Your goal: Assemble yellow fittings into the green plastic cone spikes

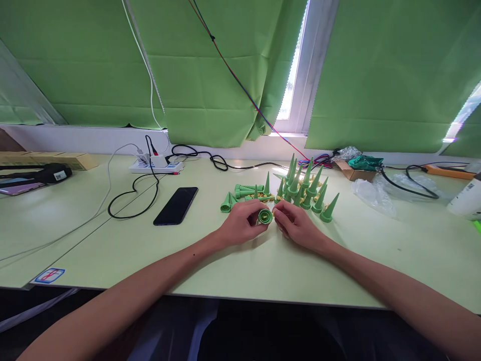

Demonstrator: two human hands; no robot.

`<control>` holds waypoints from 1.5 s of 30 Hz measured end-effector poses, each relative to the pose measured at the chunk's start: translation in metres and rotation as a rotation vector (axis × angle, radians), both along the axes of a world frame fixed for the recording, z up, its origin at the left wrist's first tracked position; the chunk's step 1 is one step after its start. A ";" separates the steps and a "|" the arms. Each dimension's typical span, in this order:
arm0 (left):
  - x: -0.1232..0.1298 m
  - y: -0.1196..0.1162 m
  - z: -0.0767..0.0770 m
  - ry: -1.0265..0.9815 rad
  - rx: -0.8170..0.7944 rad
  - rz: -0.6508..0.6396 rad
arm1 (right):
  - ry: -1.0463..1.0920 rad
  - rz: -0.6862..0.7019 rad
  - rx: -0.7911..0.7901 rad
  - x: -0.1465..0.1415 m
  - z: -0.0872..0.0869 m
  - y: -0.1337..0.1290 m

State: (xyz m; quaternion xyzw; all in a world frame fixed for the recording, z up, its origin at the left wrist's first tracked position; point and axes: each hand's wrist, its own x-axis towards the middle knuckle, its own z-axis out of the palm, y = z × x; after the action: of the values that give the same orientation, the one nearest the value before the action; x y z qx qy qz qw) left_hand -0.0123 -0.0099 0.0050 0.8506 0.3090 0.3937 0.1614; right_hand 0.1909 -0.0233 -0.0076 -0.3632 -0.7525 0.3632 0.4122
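Note:
My left hand [242, 223] is wrapped round a green cone part [265, 216], its round open end turned toward me. Close to that opening, the fingertips of my right hand [295, 223] are pinched on a small yellowish piece, mostly hidden by the fingers. Behind my right hand several green cones [327, 210] stand upright, points up. More green cones [227, 202] lie on their sides behind my left hand. Small yellow-brown pieces [268, 197] are scattered among the cones.
A black phone [176, 206] lies to the left, with a power strip [156, 166] and cables behind it. At the back right are a small cardboard box [354, 171] and clear plastic bags [374, 196]. A white bottle [467, 200] is at the right edge.

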 end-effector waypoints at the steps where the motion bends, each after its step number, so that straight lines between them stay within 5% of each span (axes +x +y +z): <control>1: 0.000 0.000 0.000 0.002 -0.001 -0.001 | -0.012 -0.009 0.003 0.000 0.000 0.000; 45: 0.000 0.002 -0.001 0.005 0.131 -0.074 | -0.049 -0.042 0.088 0.003 -0.005 0.003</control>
State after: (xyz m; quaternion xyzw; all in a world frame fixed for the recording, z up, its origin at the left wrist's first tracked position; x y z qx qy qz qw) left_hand -0.0123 -0.0082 0.0036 0.8712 0.2511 0.4048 0.1189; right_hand 0.1934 -0.0204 -0.0121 -0.3691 -0.7700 0.3119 0.4167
